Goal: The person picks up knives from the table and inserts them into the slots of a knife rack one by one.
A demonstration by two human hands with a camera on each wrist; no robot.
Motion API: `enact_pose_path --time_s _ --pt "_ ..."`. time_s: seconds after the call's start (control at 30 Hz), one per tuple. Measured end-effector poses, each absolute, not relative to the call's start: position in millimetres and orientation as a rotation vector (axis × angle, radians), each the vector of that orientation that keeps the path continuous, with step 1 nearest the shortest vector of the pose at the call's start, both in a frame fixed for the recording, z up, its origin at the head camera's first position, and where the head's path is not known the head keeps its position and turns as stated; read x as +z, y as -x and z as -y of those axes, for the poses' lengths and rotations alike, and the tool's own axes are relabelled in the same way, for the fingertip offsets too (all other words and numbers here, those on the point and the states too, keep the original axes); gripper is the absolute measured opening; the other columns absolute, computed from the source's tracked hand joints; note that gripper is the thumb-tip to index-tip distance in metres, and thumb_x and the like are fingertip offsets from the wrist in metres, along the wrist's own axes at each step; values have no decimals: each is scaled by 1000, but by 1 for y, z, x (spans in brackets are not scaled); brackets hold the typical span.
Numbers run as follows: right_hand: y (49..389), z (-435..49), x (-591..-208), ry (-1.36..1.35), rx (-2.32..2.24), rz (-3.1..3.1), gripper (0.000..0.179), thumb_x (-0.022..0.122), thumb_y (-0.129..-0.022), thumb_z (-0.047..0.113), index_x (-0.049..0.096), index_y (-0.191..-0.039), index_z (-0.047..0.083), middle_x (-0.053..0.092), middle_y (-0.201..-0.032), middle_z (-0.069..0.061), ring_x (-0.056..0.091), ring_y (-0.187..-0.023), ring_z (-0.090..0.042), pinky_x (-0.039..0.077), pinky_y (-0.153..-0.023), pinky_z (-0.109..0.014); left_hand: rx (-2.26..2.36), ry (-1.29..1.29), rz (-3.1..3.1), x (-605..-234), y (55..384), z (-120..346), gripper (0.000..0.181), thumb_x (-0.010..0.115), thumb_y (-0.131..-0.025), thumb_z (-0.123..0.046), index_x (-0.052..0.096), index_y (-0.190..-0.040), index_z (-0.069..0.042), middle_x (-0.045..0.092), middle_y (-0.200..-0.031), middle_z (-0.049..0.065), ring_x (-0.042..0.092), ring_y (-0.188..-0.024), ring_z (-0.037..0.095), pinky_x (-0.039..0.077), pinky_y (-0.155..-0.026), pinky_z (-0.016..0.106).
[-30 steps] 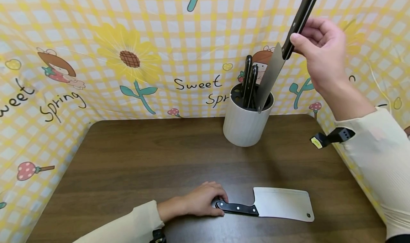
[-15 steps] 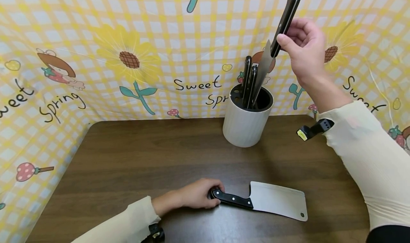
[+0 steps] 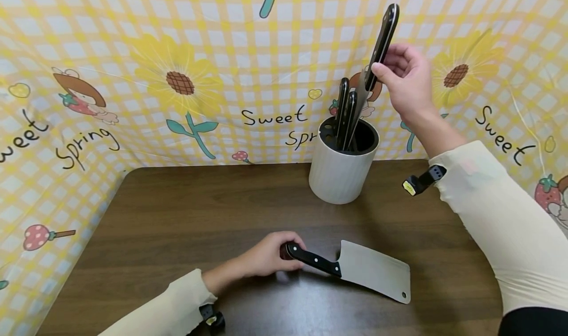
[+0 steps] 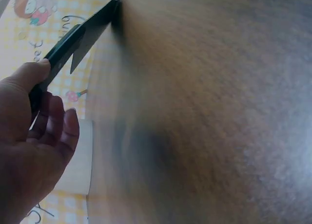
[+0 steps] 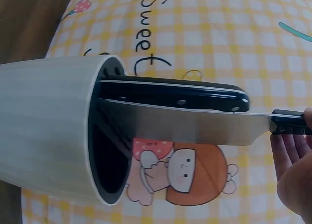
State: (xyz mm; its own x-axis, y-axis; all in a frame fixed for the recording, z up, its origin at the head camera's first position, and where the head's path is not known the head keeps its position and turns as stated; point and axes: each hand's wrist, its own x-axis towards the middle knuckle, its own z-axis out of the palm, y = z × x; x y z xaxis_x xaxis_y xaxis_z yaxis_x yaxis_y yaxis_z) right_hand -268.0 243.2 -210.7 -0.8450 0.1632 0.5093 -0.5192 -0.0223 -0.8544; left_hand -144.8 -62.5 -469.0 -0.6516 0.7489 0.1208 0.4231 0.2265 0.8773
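Note:
Near the front of the table my left hand (image 3: 272, 254) grips the end of a cleaver's black riveted handle. The cleaver's broad blade (image 3: 374, 271) points right; in the left wrist view the handle end is raised and the blade tip is low by the tabletop. My right hand (image 3: 408, 82) pinches a kitchen knife (image 3: 381, 45) by its black handle, near the blade. That knife's blade (image 5: 195, 126) points down, its lower part inside the white knife holder (image 3: 340, 178). Beside it, black-handled knives (image 3: 341, 109) stand in the holder.
The holder stands at the back of the brown wooden table (image 3: 213, 203). A yellow checked cloth (image 3: 213, 70) with printed flowers and lettering covers the wall behind and both sides.
The right hand has moved left and down, bringing the knife from over the holder's right rim into the holder. The left hand has lifted the cleaver's handle and turned its blade slightly.

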Motion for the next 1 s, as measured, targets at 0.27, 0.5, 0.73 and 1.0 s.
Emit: enact_pose_path --time_s 0.27,0.5,0.73,1.0 --pt "276 -243 -231 -341 1810 1949 22 70 -92 -3 65 -111 5 69 -97 1 64 -94 -13 49 -83 -20 1728 -969 -1923 -456 152 68 23 77 -88 0 67 -109 2 72 -99 8 67 -86 10 57 -77 24" --pt "284 -245 -247 -266 1765 2064 22 69 -95 1 63 -116 4 69 -99 4 64 -97 -12 51 -85 -19 1907 -1025 -1859 -438 159 73 22 73 -90 4 65 -111 5 73 -111 17 71 -99 17 58 -87 31" --pt "288 -246 -266 -218 1756 2125 24 67 -96 1 60 -119 2 68 -97 7 64 -91 -6 52 -80 -16 2032 -1037 -1862 -421 163 79 23 70 -89 10 63 -111 11 72 -110 23 72 -99 17 58 -87 31" --pt "288 -242 -289 -188 1673 2266 27 62 -99 -2 56 -125 -5 68 -107 -6 63 -93 -4 53 -84 -18 2091 -1069 -1916 -401 168 87 20 70 -89 10 64 -107 12 75 -106 13 73 -95 17 60 -81 29"
